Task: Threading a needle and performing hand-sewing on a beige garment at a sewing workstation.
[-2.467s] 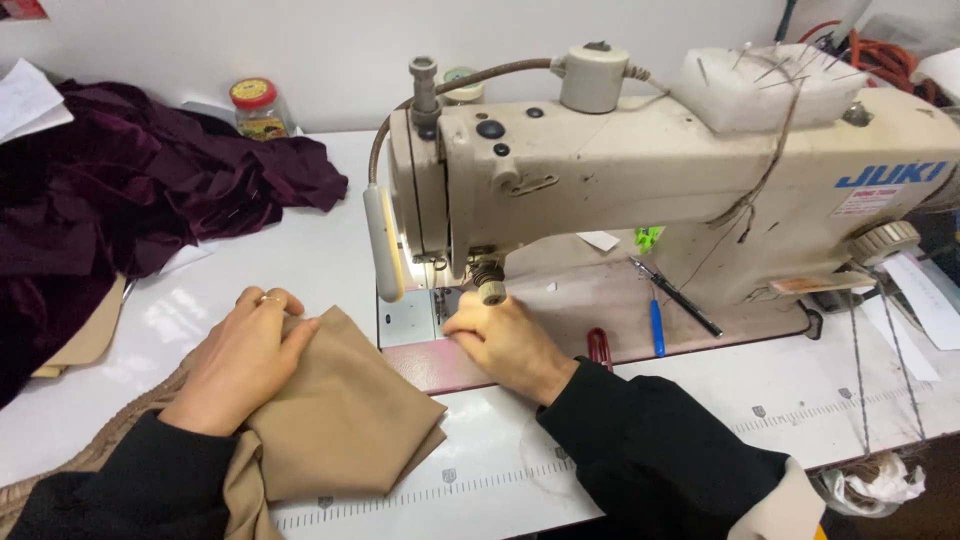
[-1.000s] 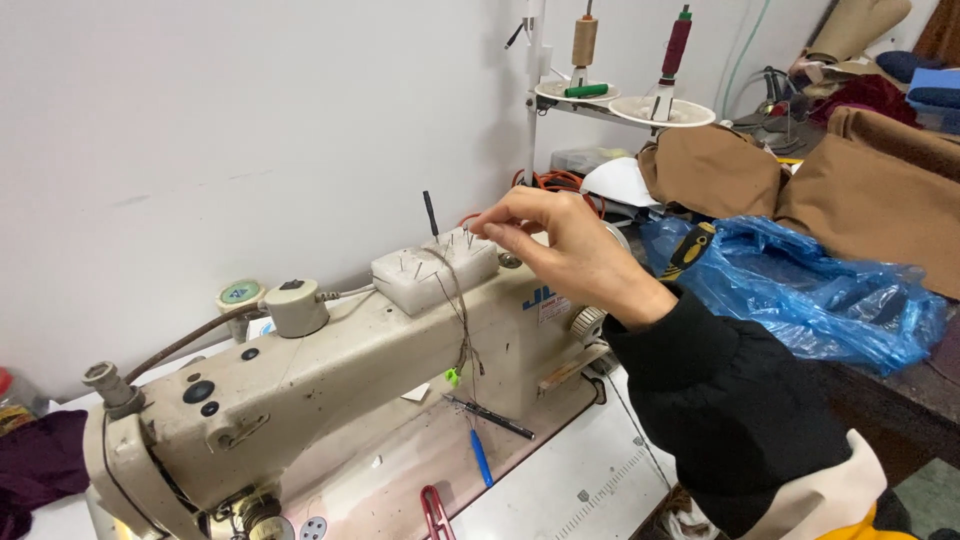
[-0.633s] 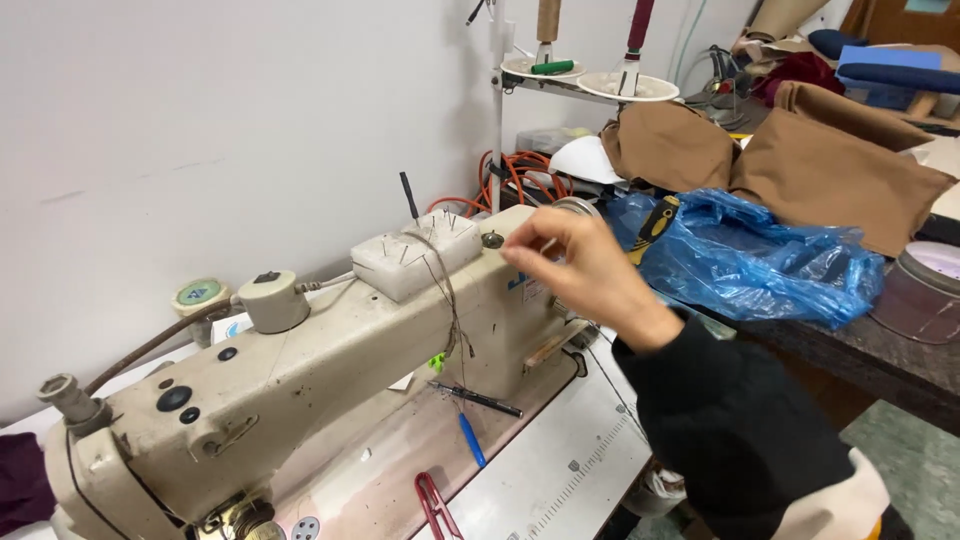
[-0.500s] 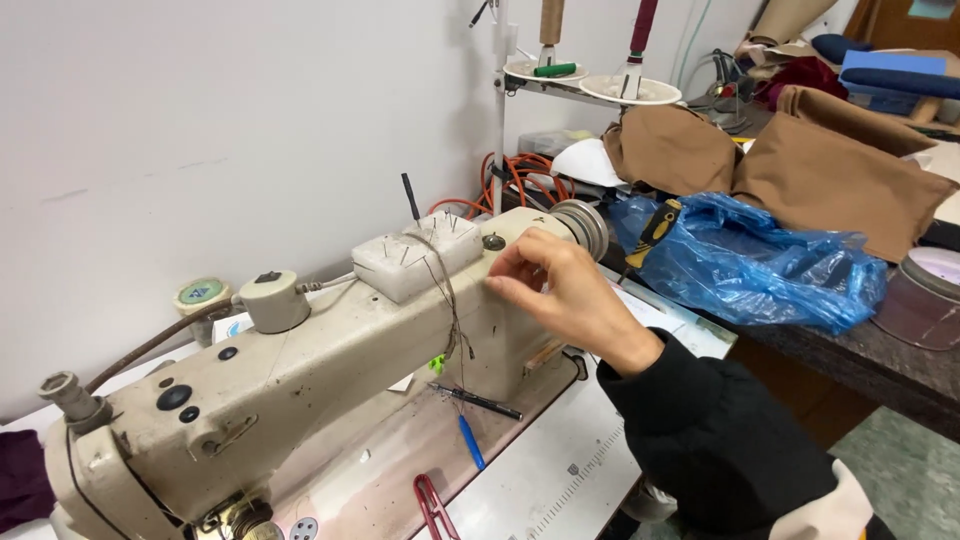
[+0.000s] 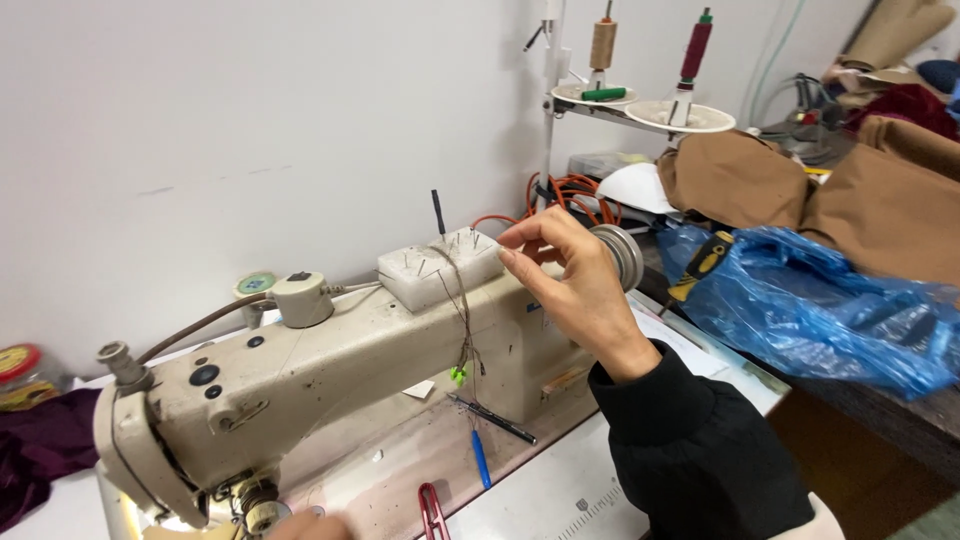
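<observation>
My right hand (image 5: 570, 290) is raised over the cream sewing machine (image 5: 330, 360), in a black sleeve. Its thumb and forefinger pinch together at the right end of a white foam block (image 5: 430, 275) stuck with pins on top of the machine. Whatever sits between the fingertips is too small to make out. Dark threads (image 5: 462, 320) hang from the block down the machine's front. The handwheel (image 5: 625, 255) shows just behind my knuckles. Only a sliver of my left hand (image 5: 305, 525) shows at the bottom edge, near the needle area.
A thread stand (image 5: 640, 100) with two spools rises behind the machine. To the right lie a blue plastic bag (image 5: 830, 300) and brown fabric (image 5: 880, 200). Red snips (image 5: 432, 505) and a blue pen (image 5: 481, 458) lie on the machine bed. Maroon cloth (image 5: 35, 460) sits far left.
My right hand left the tan fabric at the needle and rose to the machine's top. It moved between the foam block and the handwheel and now pinches at the block's end.
</observation>
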